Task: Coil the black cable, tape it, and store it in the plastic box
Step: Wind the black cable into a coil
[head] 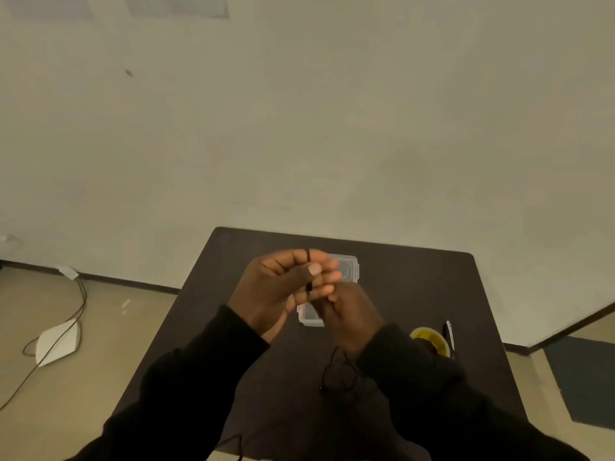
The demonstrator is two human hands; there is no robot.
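Observation:
Both hands are raised together above the dark table. My left hand pinches the thin black cable between thumb and fingers, with a short end sticking up past the fingertips. My right hand is closed on the same cable just below. The rest of the cable hangs down and lies in loose loops on the table near the front. A clear plastic box sits open on the table behind my hands, mostly hidden by them.
A yellow tape roll and a black-and-white pen lie on the table to the right. On the floor at left are a white device and trailing wires. A wall stands behind the table.

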